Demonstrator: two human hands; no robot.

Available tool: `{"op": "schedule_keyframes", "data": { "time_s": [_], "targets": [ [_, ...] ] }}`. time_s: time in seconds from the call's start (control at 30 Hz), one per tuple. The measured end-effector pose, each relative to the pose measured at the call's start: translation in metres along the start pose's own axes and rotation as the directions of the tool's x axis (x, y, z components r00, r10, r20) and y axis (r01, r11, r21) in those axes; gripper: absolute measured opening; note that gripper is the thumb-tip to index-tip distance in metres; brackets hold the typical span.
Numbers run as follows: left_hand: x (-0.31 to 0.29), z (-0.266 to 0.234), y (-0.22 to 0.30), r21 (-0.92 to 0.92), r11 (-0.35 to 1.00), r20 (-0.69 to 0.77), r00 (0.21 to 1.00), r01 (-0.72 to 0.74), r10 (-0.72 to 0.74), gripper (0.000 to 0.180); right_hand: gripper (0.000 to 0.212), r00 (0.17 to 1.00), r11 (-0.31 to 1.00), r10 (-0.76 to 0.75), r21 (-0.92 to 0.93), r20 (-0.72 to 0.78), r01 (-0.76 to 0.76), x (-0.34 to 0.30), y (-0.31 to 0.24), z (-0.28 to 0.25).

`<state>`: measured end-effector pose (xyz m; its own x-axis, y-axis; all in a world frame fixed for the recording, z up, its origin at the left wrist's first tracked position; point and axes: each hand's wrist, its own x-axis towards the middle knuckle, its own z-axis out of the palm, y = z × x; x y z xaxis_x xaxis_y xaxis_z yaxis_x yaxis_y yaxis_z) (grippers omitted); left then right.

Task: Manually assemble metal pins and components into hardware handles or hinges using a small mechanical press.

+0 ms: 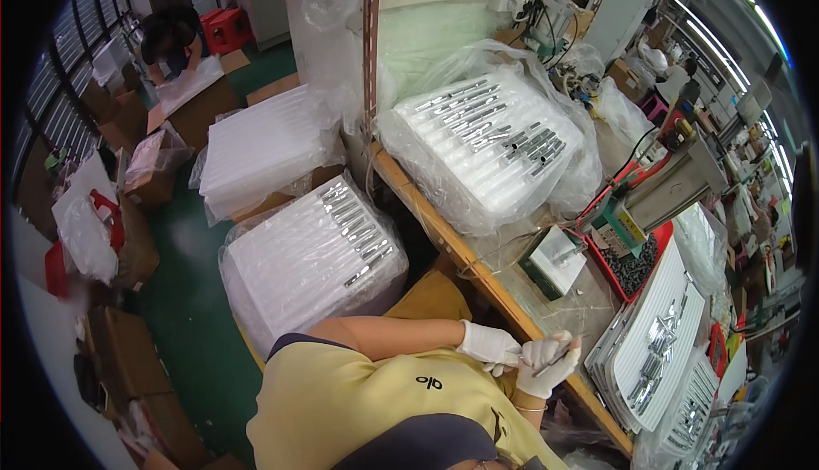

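My two hands, in white gloves, meet in front of my body at the near edge of the workbench. Closed fingers of my right hand hold a slim, shiny metal tube, partly covered by the glove. Right beside it, my left hand has its fingers drawn together against the right one. What those left fingers grip is hidden. Nearest on the bench are a small white-topped green box and a red bin of small dark parts.
Many metal tubes lie on a white ridged foam stack on the bench and on a lower plastic-wrapped stack at left. Ridged trays with tubes stand at right, under a metal machine. Another person bends over a carton at far left.
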<state>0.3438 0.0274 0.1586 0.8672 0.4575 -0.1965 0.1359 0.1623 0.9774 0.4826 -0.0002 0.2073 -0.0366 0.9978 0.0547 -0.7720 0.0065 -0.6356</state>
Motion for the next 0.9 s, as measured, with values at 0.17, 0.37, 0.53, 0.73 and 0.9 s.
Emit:
{"op": "schedule_keyframes", "data": {
  "time_s": [0.17,0.37,0.53,0.73,0.9],
  "targets": [
    [-0.002,0.000,0.012,-0.070,0.997,0.103,0.994,-0.031,0.039,0.036,0.046,0.999,0.994,-0.035,0.099,-0.017,0.037,0.008,-0.040,-0.006],
    [-0.006,-0.013,0.032,-0.431,0.902,0.011,1.000,0.007,-0.003,0.036,0.043,0.953,0.920,-0.299,0.281,0.048,0.275,0.031,-0.083,-0.018],
    [0.016,-0.027,0.029,-0.565,0.800,-0.011,0.972,-0.201,0.237,0.032,0.057,0.870,0.854,-0.481,-0.285,-0.111,0.435,0.037,-0.047,-0.003],
    [0.032,-0.017,0.025,-0.523,0.851,0.177,0.983,0.053,0.048,0.036,0.063,0.999,0.989,-0.049,-0.140,-0.013,0.047,0.033,-0.033,-0.015],
    [0.032,-0.011,0.032,-0.140,0.990,0.062,0.998,-0.022,0.031,0.036,0.050,0.966,0.903,-0.086,0.391,-0.243,0.179,0.019,-0.041,-0.031]
  ]
}}
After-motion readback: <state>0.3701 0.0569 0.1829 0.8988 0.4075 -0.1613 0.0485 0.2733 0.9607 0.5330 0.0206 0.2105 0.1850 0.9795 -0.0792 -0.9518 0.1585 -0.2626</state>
